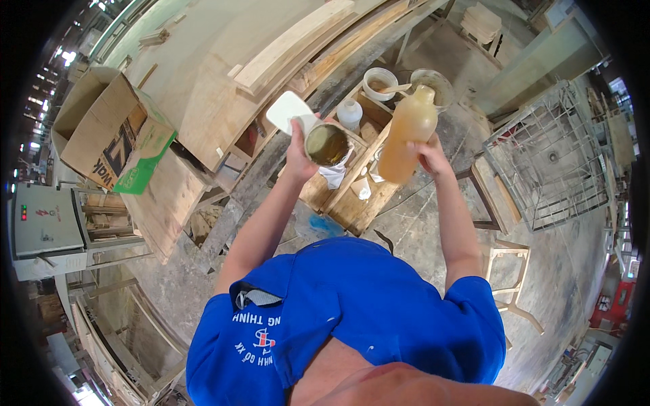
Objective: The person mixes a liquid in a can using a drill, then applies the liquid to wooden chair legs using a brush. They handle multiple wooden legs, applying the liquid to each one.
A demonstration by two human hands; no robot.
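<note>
My left hand (pixel 298 157) is closed round a round cup (pixel 327 145) with dark greenish-brown contents. A flat white piece with rounded corners (pixel 290 111) sticks out past the thumb of that hand; whether it is a lid or a scraper I cannot tell. To the right, my right hand (pixel 428 155) grips a large translucent bottle (pixel 407 139) of amber liquid, held upright with its neck pointing away from me. The cup and the bottle are apart. Below both hands stands a divided wooden box (pixel 352 210) with crumpled white cloth or paper (pixel 333 177) in it.
A small white bottle (pixel 349 114) and a white tub (pixel 379 84) stand at the box's far end, beside a larger bucket (pixel 433 88). A wooden workbench (pixel 183 115) with boards lies far left, near a cardboard box (pixel 108 128). At right is a metal rack (pixel 548 159).
</note>
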